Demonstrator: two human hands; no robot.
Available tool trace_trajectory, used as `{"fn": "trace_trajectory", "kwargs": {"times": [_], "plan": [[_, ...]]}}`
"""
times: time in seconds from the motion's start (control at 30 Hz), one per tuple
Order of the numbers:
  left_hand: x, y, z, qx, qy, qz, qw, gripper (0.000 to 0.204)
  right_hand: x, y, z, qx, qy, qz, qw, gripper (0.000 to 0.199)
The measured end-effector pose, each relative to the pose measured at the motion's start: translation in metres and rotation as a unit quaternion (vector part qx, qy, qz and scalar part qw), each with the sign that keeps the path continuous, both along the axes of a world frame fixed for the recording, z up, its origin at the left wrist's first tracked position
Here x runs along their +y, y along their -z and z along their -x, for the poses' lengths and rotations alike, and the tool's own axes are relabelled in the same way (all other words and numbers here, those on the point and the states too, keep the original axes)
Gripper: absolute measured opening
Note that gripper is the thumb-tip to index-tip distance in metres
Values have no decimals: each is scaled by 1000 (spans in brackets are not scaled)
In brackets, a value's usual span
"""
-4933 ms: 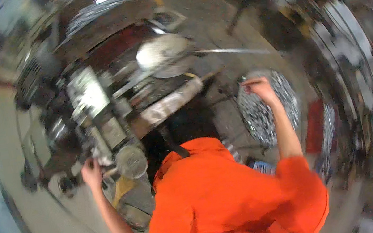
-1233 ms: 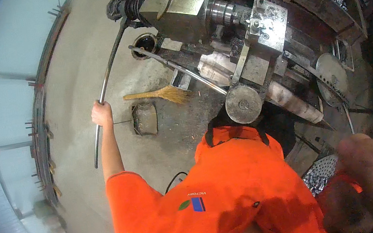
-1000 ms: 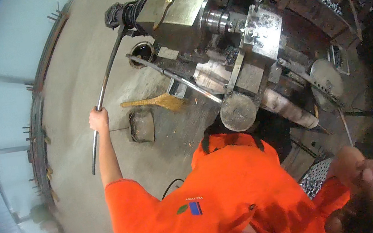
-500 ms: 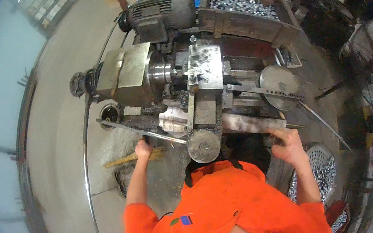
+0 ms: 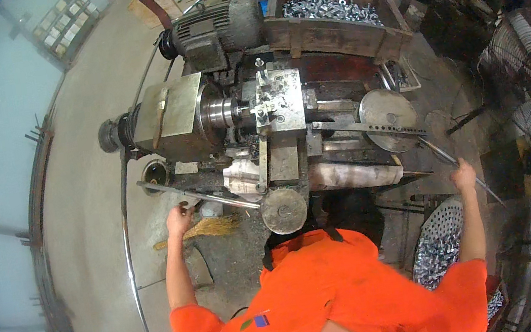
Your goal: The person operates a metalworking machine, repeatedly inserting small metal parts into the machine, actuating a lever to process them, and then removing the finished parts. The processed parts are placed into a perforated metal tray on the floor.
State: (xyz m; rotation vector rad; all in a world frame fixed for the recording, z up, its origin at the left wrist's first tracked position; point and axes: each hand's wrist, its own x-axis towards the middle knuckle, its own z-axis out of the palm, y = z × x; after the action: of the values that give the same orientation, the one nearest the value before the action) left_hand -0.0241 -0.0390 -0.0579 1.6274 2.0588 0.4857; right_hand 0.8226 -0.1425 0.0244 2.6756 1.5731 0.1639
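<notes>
Left hand grasps lever; right hand grips rod. Risk: orange sleeve catching the lathe spindle if it turns.

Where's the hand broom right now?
In the head view, the straw hand broom lies on the floor lower left of the lathe, just right of the left hand.

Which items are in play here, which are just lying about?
In hand:
left hand on long steel lever bar
right hand on thin metal rod
grey metal lathe

Lying about:
straw hand broom
wooden crate of silver nuts
round standing fan
</notes>
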Motion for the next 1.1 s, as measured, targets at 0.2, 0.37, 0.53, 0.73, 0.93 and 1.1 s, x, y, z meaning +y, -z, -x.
{"fn": "trace_trajectory", "kwargs": {"times": [0.2,0.37,0.53,0.73,0.93,1.1], "plan": [[24,-65,-36,-344,-181,-97,916,41,-39,37,-25,-28,93,36,995,34],[44,-36,-44,-349,-258,-74,898,44,-96,49,50,35,70,-38,996,27],[44,-24,-43,-377,-242,-150,882,39,-117,45,135,273,70,-94,955,26],[48,-21,-45,-376,-226,-158,885,37,-120,30,169,272,40,-158,948,26],[45,-34,-45,-335,-227,-96,909,44,-125,42,167,248,61,-156,954,31],[45,-44,-44,-320,-229,-54,918,50,-117,29,174,300,117,-66,945,33]]}}
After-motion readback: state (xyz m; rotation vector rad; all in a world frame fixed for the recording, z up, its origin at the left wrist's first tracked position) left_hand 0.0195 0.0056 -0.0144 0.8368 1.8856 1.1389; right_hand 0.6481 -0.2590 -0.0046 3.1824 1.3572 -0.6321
